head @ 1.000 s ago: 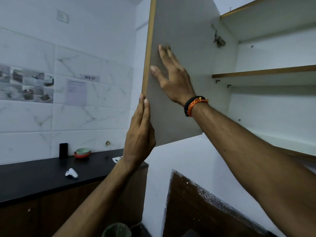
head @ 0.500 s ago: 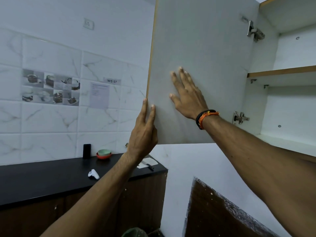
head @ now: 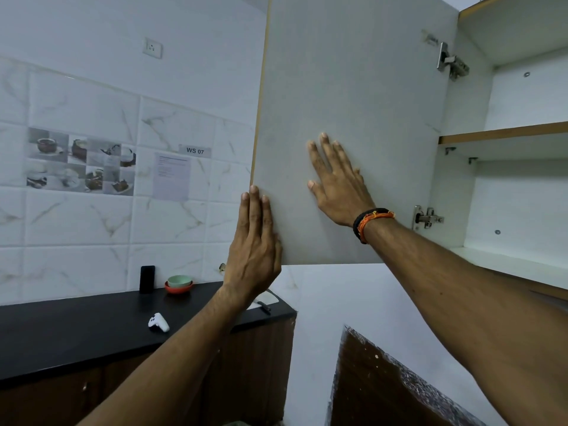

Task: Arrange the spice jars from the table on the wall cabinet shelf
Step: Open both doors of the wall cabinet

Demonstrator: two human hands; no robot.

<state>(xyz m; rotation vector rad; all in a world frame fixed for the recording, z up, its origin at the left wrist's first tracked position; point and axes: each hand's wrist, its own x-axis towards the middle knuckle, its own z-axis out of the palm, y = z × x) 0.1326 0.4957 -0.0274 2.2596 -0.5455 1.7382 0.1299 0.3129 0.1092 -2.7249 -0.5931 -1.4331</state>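
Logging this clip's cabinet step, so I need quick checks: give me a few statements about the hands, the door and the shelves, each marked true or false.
1. The right hand lies flat on the inner face of the cabinet door. True.
2. The left hand holds a spice jar. False: it rests on the door's free edge, fingers straight, holding nothing.
3. The cabinet door is closed. False: it stands open, both hinges showing.
4. The visible part of the cabinet shelf holds no jars. True.
5. A wristband sits on the left wrist. False: it is on the right wrist.
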